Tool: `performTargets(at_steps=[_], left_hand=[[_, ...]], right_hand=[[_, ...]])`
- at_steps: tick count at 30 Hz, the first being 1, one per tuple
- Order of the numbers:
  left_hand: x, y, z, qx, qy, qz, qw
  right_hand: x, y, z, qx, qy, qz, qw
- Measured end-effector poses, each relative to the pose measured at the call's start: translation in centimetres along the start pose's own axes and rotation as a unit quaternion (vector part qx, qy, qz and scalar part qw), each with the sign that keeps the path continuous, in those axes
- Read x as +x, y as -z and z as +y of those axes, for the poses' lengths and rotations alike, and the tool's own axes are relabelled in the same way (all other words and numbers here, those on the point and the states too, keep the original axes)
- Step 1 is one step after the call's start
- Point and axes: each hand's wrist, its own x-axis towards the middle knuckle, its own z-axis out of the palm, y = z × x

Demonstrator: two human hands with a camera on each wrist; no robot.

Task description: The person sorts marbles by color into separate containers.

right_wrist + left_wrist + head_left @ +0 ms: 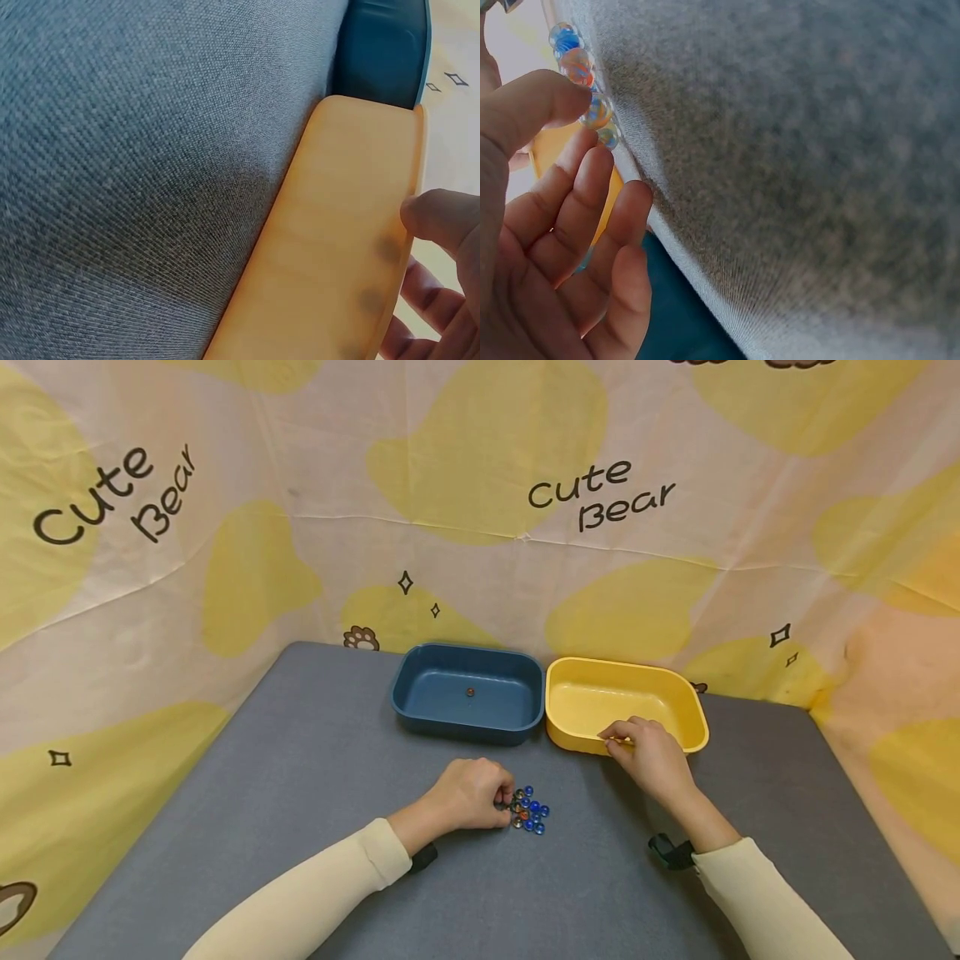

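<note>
A cluster of small glass marbles (535, 807), mostly blue with some orange and amber, lies on the grey table. My left hand (471, 795) is at the cluster's left side, fingertips right at the marbles. In the left wrist view, the thumb (566, 101) and index finger are apart, with an amber marble (598, 111) showing by their tips. My right hand (651, 762) is over the near rim of the yellow bin (564, 742). The right wrist view shows its thumb (427, 214) at that rim and its other fingers beyond the wall, with no marble visible between them.
A dark blue bin (457, 727) stands against the left end of the yellow bin, with one orange-brown marble (470, 692) inside. Behind both bins hangs a patterned cloth (480, 560), with more cloth at either side of the table (300, 777).
</note>
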Motion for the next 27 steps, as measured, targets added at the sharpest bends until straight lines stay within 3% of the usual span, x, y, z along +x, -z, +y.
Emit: performTargets(at_steps=[12,20,27], left_hand=[[0.1,0.1,0.0,0.008,-0.003,-0.006,0.9999],[0.2,1.0,-0.3,0.016,-0.002,0.005,0.9999],[0.2,2.3,-0.8,0.018,-0.008,0.040,0.9990]], right_hand=[[-0.1,0.0,0.0,0.001,0.000,0.003,1.0000],[-0.1,0.1,-0.1,0.002,0.001,0.001,1.0000],[-0.1,0.0,0.0,-0.006,-0.002,-0.006,1.0000]])
